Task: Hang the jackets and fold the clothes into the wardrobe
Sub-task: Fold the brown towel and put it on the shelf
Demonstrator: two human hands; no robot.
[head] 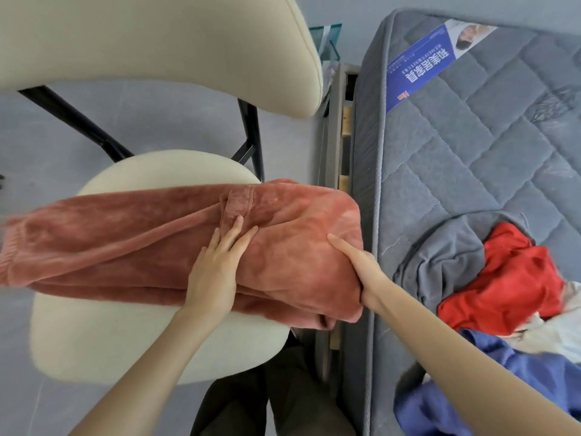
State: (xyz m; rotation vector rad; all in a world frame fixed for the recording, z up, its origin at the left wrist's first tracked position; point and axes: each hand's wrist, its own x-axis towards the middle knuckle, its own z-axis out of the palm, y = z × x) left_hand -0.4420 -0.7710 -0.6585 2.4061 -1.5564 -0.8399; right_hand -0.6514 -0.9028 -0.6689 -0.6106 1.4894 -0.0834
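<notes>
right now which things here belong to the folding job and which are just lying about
Job in hand:
pink fleece garment, pressed by left hand, gripped at its end by right hand
red garment, grey garment, blue garment piled on the mattress, not yet folded

Just there:
chair, only serving as a surface
blue label

The pink fleece garment (pixel 125 240) lies across the chair seat (pixel 103 341) from the left edge of the frame to the centre and covers the seat's far half. The near part, lower left, is bare. The chair backrest (pixel 157 42) looms over the upper left, with black frame bars (pixel 78 124) beneath it and bare floor (pixel 163 121) between them. Only a narrow gap, showing the bed frame (pixel 333 136), separates the seat from the mattress (pixel 471 158). The mattress is open quilting at upper right, while a heap of clothes (pixel 509 278) fills its lower right.
</notes>
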